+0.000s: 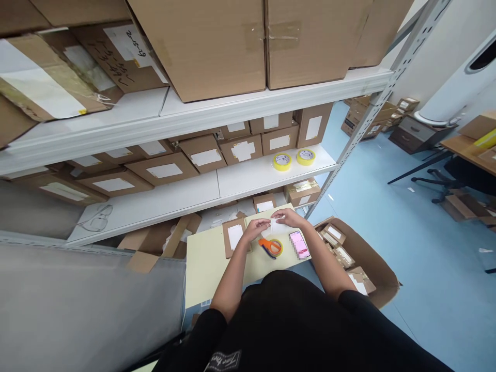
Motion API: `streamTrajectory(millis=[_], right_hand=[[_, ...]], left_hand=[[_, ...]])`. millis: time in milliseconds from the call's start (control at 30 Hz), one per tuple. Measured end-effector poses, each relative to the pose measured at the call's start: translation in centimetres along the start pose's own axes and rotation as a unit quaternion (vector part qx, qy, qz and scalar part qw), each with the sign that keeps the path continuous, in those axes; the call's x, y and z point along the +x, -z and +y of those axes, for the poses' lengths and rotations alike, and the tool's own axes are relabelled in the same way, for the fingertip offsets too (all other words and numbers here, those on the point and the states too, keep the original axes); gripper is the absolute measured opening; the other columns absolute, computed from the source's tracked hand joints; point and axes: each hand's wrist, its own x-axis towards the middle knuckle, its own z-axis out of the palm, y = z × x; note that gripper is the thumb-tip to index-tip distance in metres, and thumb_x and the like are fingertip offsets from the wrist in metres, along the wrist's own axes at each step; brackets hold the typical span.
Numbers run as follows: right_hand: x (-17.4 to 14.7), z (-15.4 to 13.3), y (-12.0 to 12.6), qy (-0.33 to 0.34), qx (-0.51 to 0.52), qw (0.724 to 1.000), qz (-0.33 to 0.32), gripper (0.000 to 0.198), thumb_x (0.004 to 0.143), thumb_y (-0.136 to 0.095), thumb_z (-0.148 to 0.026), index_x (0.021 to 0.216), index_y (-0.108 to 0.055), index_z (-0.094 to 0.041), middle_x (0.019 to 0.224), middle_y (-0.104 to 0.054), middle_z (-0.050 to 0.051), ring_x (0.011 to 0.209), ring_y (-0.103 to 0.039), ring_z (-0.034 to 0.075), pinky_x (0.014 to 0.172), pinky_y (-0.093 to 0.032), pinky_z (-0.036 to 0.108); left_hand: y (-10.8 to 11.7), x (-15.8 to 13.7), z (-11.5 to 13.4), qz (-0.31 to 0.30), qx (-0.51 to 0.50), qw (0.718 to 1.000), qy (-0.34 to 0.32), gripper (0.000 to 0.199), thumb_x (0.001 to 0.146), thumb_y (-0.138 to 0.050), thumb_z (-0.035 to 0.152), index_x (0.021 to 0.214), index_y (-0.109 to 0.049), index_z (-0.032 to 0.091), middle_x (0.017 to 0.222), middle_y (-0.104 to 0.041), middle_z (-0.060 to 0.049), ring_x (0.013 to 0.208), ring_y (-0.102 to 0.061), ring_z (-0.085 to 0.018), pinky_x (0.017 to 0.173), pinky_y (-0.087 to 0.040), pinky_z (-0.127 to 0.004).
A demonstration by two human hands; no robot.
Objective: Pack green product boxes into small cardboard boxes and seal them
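Observation:
Over the pale yellow table, my left hand has its fingers closed at the left edge of a small white sheet, perhaps paper or a thin bag. My right hand pinches the same sheet from the right. Just below them lies an orange tape dispenser with a yellow roll in it. A phone with a pink screen rests beside my right forearm. Left of my left hand, a flat brown carton bears a white label. The fingertips are small in view and partly merge with the sheet.
An open carton of small parcels stands right of the table. Ahead, a metal shelf carries labelled boxes, two yellow tape rolls and glasses. Large boxes sit above. An open box is at the left.

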Motion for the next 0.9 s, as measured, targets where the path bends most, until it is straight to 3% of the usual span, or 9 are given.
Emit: streamTrajectory(millis=[133, 200, 300, 367, 433, 567, 700, 900], right_hand=[[2.2, -1.8, -3.7, 0.039, -0.114, 0.992, -0.034, 0.033, 0.078, -0.073, -0.013, 0.11, -0.074, -0.024, 0.084, -0.077, 0.001, 0.081, -0.071, 0.021, 0.087, -0.053, 0.035], [3.2, -2.8, -6.2, 0.098, -0.16, 0.982, -0.018, 0.032, 0.078, -0.072, -0.01, 0.106, -0.074, -0.024, 0.091, -0.079, 0.003, 0.095, -0.072, 0.024, 0.103, -0.049, 0.044], [3.8, -3.6, -9.7, 0.163, -0.143, 0.974, 0.066, 0.025, 0.083, -0.068, -0.016, 0.105, -0.074, -0.025, 0.113, -0.078, 0.008, 0.12, -0.065, 0.028, 0.115, -0.04, 0.052], [3.7, -3.4, -11.6, 0.135, -0.082, 0.98, 0.124, 0.02, 0.087, -0.064, -0.023, 0.105, -0.073, -0.025, 0.118, -0.075, 0.01, 0.119, -0.064, 0.028, 0.111, -0.045, 0.05], [3.2, -2.6, -13.1, 0.05, 0.0, 0.986, 0.157, 0.018, 0.088, -0.061, -0.031, 0.1, -0.072, -0.025, 0.111, -0.075, 0.01, 0.107, -0.067, 0.027, 0.099, -0.052, 0.047], [1.5, -1.4, -14.9, -0.104, 0.184, 0.968, 0.133, 0.027, 0.082, -0.065, -0.046, 0.095, -0.07, -0.023, 0.094, -0.075, 0.006, 0.083, -0.066, 0.021, 0.079, -0.055, 0.037], [0.0, -2.0, -15.5, -0.125, 0.304, 0.941, 0.083, 0.037, 0.08, -0.071, -0.051, 0.101, -0.071, -0.021, 0.092, -0.074, 0.005, 0.073, -0.063, 0.016, 0.069, -0.051, 0.03], [-0.5, -4.2, -14.7, -0.106, 0.325, 0.934, 0.099, 0.034, 0.078, -0.075, -0.053, 0.09, -0.07, -0.022, 0.088, -0.073, 0.004, 0.07, -0.059, 0.015, 0.069, -0.051, 0.03]], left_hand=[[0.6, -3.8, -0.4, 0.078, 0.072, 0.994, 0.029, 0.031, 0.07, -0.084, 0.043, 0.08, -0.075, 0.016, 0.067, -0.064, 0.001, 0.067, -0.059, -0.015, 0.065, -0.045, -0.026], [1.3, -5.5, -1.3, 0.137, 0.128, 0.98, 0.072, 0.02, 0.07, -0.08, 0.034, 0.07, -0.07, 0.017, 0.062, -0.062, 0.003, 0.064, -0.058, -0.014, 0.062, -0.043, -0.024], [2.8, -8.2, -3.2, 0.219, 0.15, 0.949, 0.171, 0.015, 0.067, -0.077, 0.025, 0.063, -0.063, 0.019, 0.057, -0.062, 0.004, 0.061, -0.061, -0.014, 0.058, -0.043, -0.022], [3.6, -9.9, -4.3, 0.263, 0.07, 0.941, 0.202, 0.018, 0.066, -0.079, 0.025, 0.065, -0.061, 0.02, 0.06, -0.065, 0.003, 0.061, -0.065, -0.014, 0.057, -0.046, -0.022], [4.1, -11.2, -4.9, 0.286, -0.055, 0.937, 0.192, 0.025, 0.065, -0.083, 0.03, 0.074, -0.062, 0.019, 0.07, -0.072, -0.001, 0.063, -0.069, -0.016, 0.057, -0.048, -0.023], [4.3, -12.1, -4.1, 0.282, -0.201, 0.929, 0.127, 0.052, 0.061, -0.088, 0.048, 0.098, -0.066, 0.017, 0.086, -0.077, -0.006, 0.058, -0.066, -0.011, 0.049, -0.039, -0.019], [3.9, -11.6, -2.4, 0.293, -0.23, 0.924, 0.086, 0.06, 0.062, -0.088, 0.052, 0.106, -0.067, 0.016, 0.077, -0.073, -0.002, 0.05, -0.055, -0.007, 0.046, -0.032, -0.019], [3.2, -11.0, -1.0, 0.284, -0.253, 0.922, 0.071, 0.06, 0.063, -0.088, 0.049, 0.109, -0.068, 0.016, 0.081, -0.074, -0.002, 0.052, -0.056, -0.007, 0.048, -0.035, -0.021]])
